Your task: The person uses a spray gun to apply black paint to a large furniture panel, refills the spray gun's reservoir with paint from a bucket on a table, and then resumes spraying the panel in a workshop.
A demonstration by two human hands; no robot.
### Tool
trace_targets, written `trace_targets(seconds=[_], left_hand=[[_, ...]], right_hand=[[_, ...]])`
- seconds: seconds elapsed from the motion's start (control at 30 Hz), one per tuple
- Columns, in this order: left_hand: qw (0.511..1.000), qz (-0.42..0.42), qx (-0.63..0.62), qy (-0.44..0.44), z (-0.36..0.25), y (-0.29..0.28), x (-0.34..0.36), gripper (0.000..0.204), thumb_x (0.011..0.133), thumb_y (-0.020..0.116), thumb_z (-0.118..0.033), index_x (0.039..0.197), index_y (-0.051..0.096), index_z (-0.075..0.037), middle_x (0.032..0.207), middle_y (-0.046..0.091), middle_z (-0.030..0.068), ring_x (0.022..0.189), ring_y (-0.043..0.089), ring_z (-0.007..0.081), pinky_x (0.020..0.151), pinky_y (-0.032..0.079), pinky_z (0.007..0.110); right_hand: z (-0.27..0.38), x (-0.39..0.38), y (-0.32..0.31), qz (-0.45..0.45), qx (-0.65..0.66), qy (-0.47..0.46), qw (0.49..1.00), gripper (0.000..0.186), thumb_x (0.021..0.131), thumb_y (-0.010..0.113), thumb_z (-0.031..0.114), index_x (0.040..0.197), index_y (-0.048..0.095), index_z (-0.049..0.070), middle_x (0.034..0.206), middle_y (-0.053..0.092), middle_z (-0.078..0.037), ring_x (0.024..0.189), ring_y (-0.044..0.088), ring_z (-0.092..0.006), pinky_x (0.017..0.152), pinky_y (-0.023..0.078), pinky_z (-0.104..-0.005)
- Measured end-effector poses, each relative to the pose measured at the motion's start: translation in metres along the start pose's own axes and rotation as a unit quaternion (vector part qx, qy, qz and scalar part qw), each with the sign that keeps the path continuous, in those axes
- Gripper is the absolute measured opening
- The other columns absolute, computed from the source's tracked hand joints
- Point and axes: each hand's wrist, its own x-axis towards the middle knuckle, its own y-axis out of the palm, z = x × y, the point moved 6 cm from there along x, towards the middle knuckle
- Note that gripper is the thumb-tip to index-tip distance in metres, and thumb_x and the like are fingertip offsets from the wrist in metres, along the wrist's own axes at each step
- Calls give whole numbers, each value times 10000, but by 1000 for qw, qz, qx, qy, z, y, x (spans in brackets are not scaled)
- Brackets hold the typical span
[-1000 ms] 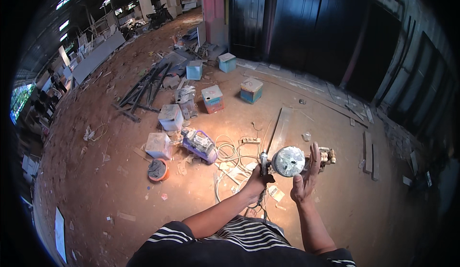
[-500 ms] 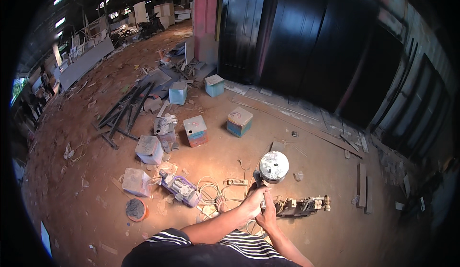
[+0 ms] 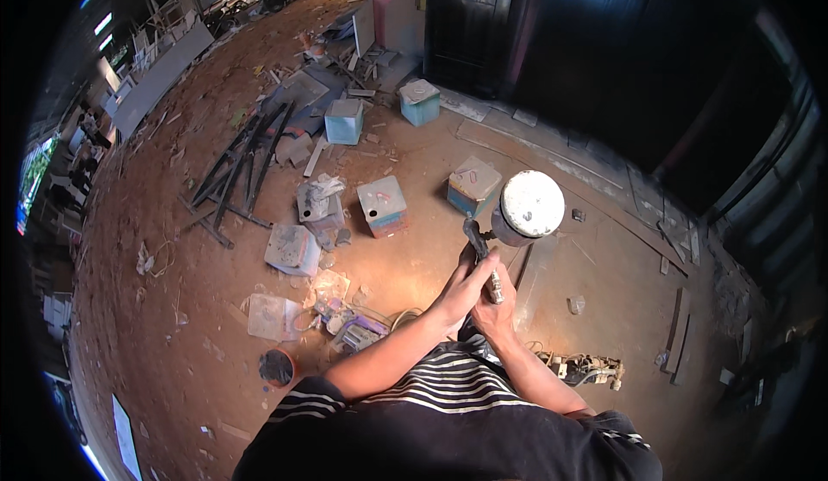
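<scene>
A paint spray gun [image 3: 477,239] with a round cup [image 3: 532,205] is held out in front of my body. The cup's lid is white and splotched with paint. My left hand [image 3: 466,289] is closed around the gun's dark body. Just right of it, my right hand [image 3: 496,310] is closed at the lower end of the gun, by a metal fitting [image 3: 495,287]. Some of the fingers on both hands are hidden. Behind the cup, a square tin [image 3: 473,184] stands on the floor.
Several square tins, one of them topped with crumpled stuff [image 3: 321,194], stand on the dirt floor. A compressor-like machine [image 3: 358,330] and an orange-rimmed bucket [image 3: 278,366] are at lower left. Another machine [image 3: 586,369] is at lower right. Dark metal frames [image 3: 246,166] lie left; dark panels [image 3: 604,67] stand ahead.
The spray gun and both hands have risen and shifted right in the picture. The view has tilted down, showing more of my shirt. Both hands still hold the gun.
</scene>
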Motion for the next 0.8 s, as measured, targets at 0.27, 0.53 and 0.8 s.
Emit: trace_targets(seconds=[0.27, 0.53, 0.8], left_hand=[[991, -62, -85, -88, 45, -85, 143, 467, 1060, 414, -310, 1446, 399, -46, 1383, 504, 74, 1274, 489, 179, 1082, 388, 352], [992, 8, -124, -8, -21, -94, 368, 348, 1052, 426, -222, 1362, 450, -65, 1285, 527, 42, 1192, 504, 142, 1016, 407, 310], [980, 19, -198, 24, -123, -81, 526, 382, 1085, 379, -222, 1425, 416, -53, 1359, 516, 67, 1256, 488, 153, 1067, 384, 332]], right_hand=[[-41, 169, 49, 17, 162, 100, 982, 243, 912, 605, 32, 1154, 586, 17, 932, 675, -80, 812, 623, -171, 749, 498, -318], [-115, 398, 89, -18, 143, 53, 988, 235, 924, 690, 159, 1084, 615, 5, 804, 598, -47, 743, 529, -144, 693, 463, -301], [-139, 576, 112, -12, 176, 88, 980, 257, 926, 703, 187, 1102, 653, 6, 768, 620, 13, 634, 510, -65, 555, 416, -240]])
